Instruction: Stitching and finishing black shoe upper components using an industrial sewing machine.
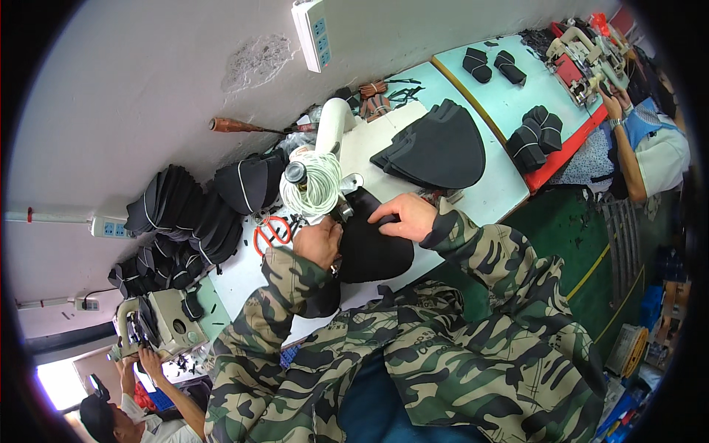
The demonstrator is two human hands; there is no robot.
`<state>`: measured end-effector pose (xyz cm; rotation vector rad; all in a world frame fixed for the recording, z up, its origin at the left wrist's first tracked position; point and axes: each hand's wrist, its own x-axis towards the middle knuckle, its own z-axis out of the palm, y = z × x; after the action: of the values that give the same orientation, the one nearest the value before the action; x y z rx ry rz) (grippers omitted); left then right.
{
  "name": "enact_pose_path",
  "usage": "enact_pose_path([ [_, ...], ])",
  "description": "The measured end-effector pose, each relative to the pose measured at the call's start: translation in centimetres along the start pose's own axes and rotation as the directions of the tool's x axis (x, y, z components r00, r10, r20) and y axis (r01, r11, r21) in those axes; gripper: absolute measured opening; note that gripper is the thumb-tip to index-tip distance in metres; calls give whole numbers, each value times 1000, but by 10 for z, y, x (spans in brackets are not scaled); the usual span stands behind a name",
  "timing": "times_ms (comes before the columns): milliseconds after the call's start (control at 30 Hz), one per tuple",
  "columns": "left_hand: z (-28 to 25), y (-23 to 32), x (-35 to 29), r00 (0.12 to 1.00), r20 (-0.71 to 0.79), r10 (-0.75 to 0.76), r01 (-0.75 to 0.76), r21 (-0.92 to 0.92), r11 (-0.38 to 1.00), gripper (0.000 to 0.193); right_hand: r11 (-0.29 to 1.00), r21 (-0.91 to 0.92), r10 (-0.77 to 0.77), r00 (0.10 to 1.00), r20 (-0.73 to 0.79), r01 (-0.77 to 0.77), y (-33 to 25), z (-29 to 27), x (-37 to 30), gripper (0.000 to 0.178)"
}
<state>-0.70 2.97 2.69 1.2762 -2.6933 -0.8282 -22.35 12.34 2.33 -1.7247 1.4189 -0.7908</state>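
A black, curved sheet piece (377,255) lies at the worktable's near edge, in front of a white machine arm (334,124) with a coil of white cord (312,183) on it. My left hand (317,242) is closed at the sheet's left edge, close to the metal parts below the coil; its fingertips are partly hidden. Bent fingers of my right hand (410,216) grip the sheet's upper right part. Just left of my left hand lie red-handled scissors (272,235). Another black piece (322,301) shows below my left wrist.
Stacked black pieces (437,146) lie on the table to the right; tied bundles (166,199) crowd its left side. Against the wall leans a wooden-handled tool (240,126). Co-workers sit at machines left (173,325) and right (583,66).
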Motion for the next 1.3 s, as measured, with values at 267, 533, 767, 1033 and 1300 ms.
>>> enact_pose_path([
  [267, 6, -39, -24, 717, 660, 224, 585, -744, 322, 22, 991, 114, 104, 916, -389, -64, -36, 1, -26, 22],
  [533, -10, -37, -23, 751, 660, 6, 566, -648, 510, 26, 988, -22, 139, 940, -313, -154, -33, 42, -49, 25],
  [767, -29, -24, 25, 768, 604, -211, 582, -521, 625, 24, 998, 8, 63, 976, -211, -63, -50, 75, -39, 28],
  [1033, 25, -24, 31, 988, 152, -34, 119, -603, 789, 16, 956, -274, 0, 939, -345, -101, -58, 21, -51, 40],
  [1300, 20, -98, 11, 954, -221, 204, -137, 287, 948, 24, 858, -491, -348, 533, -771, -151, -65, -79, -60, 44],
])
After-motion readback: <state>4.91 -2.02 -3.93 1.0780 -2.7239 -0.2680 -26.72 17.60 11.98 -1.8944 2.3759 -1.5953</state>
